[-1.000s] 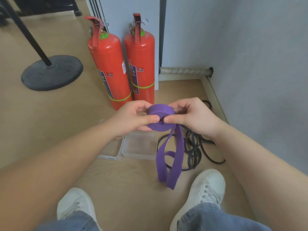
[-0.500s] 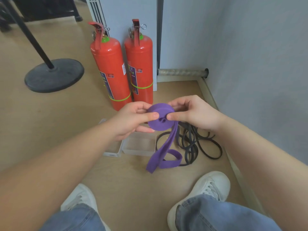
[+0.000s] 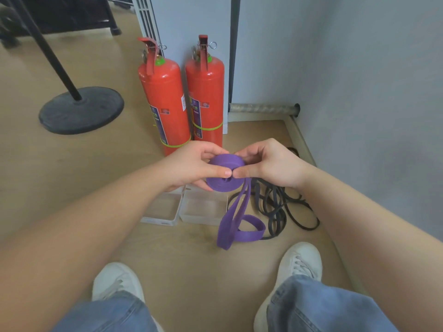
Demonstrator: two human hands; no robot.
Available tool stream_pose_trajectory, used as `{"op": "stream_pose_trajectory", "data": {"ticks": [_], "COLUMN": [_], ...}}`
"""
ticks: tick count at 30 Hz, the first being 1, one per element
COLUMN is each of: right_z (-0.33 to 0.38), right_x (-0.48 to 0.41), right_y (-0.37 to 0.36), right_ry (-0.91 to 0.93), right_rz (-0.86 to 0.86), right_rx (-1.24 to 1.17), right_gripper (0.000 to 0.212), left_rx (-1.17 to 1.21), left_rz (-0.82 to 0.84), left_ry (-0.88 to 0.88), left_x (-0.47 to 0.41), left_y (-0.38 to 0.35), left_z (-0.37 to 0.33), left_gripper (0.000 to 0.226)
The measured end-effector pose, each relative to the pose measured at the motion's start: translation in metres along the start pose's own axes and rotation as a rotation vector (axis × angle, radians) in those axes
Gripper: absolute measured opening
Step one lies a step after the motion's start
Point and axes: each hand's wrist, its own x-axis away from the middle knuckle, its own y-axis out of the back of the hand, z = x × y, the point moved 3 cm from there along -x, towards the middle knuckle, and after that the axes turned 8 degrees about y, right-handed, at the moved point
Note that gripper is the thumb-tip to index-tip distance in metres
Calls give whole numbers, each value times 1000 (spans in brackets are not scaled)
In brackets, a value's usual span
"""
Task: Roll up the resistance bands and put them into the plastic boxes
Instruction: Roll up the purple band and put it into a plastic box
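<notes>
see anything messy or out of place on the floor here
The black bands lie in a loose tangle on the floor between the plastic boxes and the wall, not rolled. The purple band is only partly rolled: its tail droops from the roll and folds on the floor. Nothing looks damaged.

Purple resistance band [image 3: 224,179]: a flat, wide strap, mostly wound into a tight coil with a small hole at its centre. The coil is held off the floor above the boxes, pinched between the left hand [image 3: 191,166] and the right hand [image 3: 271,166], thumbs meeting on its upper face. The unwound remainder hangs from the coil's right side as a doubled strap, its end loop lying on the floor. Black resistance bands [image 3: 275,207]: thin, unrolled, in a loose tangled heap on the floor just right of the boxes. Left plastic box [image 3: 163,213] and right plastic box [image 3: 203,210]: clear, open-topped, upright, side by side on the floor.
</notes>
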Motion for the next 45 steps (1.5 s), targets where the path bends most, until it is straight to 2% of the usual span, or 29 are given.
{"op": "stream_pose_trajectory", "data": {"ticks": [4,10,13,19,24,27,29,31,35,38,40,43,45], "right_z": [4,6,11,24,26,24,24,23,16,13,15,20,22], "right_x": [-2,5,6,5,5,3,2,3,8,11,12,11,10], "right_y": [-6,-1,-4,-12,-15,-16,-16,-14,-6,0,2,1,-4], "right_ry": [0,12,24,32,15,5,7,11,31,35,34,35,46], "right_rz": [-31,-59,-61,-6,-20,37,54,9,-107,-108,-85,-35,-11], "right_rx": [-42,-45,9,146,177,249,261,152,-128,-180,-110,45,141], "right_gripper": [31,28,26,22,21,20,20,24,31,32,29,23,22], "left_rx": [26,354,270,-112,-237,-388,-375,-291,7,148,128,-56,-150], "left_rz": [-13,33,30,-1,-66,-99,-106,-118,-92,-36,-8,-24,-50], "left_ry": [-17,-57,-68,-76,-95,-110,-105,-100,-64,-28,-20,-57,-90], "left_x": [3,5,8,14,14,14,13,12,10,7,6,7,7], "left_y": [8,9,12,20,20,22,21,20,20,16,12,12,11], "left_z": [3,6,0,-12,-12,-11,-9,-7,1,9,11,6,1], "left_gripper": [33,33,30,38,34,37,37,36,28,29,33,42,38]}}
